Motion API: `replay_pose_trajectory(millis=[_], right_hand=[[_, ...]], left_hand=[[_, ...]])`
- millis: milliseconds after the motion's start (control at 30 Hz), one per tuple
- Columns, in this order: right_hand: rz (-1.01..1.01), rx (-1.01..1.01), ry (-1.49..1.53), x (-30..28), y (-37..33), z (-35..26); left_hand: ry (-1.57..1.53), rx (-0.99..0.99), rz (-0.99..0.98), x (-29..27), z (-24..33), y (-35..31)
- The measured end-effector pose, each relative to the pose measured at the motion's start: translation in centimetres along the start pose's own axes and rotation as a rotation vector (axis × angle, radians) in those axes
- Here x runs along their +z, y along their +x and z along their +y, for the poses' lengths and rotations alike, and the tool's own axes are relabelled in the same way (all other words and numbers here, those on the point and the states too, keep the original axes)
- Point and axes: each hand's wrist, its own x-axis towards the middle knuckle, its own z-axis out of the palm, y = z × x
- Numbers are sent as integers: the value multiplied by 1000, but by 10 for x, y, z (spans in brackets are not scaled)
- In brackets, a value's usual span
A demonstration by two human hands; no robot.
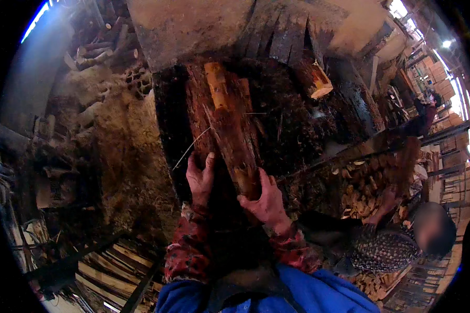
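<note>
A long log (227, 128) with reddish-brown, ragged bark lies pointing away from me on a dark surface. A patch near its far end is bare, yellowish wood. My right hand (266, 201) grips the log's near end, fingers along the right side and thumb across the end. To the left of the log runs a strip of rough bark (197, 112). Near the strip's lower end is my left hand (200, 177), its thumb and fingers apart; whether it presses on the bark is hard to see. A thin pale strand (190, 148) curves up from beside that hand.
A shorter log (318, 86) with a pale cut end lies at the far right. Long wood strips (115, 268) are stacked at lower left, and split pieces (368, 190) are heaped on the right. A co-worker in a patterned top (384, 250) is close on my right; another person (425, 112) is farther back.
</note>
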Motion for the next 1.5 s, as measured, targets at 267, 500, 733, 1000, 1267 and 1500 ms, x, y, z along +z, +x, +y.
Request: replay_pose_trajectory(millis=[267, 500, 733, 1000, 1267, 1500], right_hand=[[-1, -33, 107, -3, -2, -10], [-140, 71, 434, -14, -1, -18], [-170, 40, 440, -6, -1, -26], [-61, 13, -175, -3, -9, -10], [44, -187, -292, -2, -13, -1], [181, -140, -129, -15, 32, 32]], left_hand=[[-73, -59, 1, -4, -3, 6], [11, -43, 7, -6, 4, -1], [-1, -71, -4, 0, 15, -6], [-52, -10, 24, 3, -9, -2], [107, -39, -25, -6, -34, 3], [120, 63, -93, -13, -41, 5]])
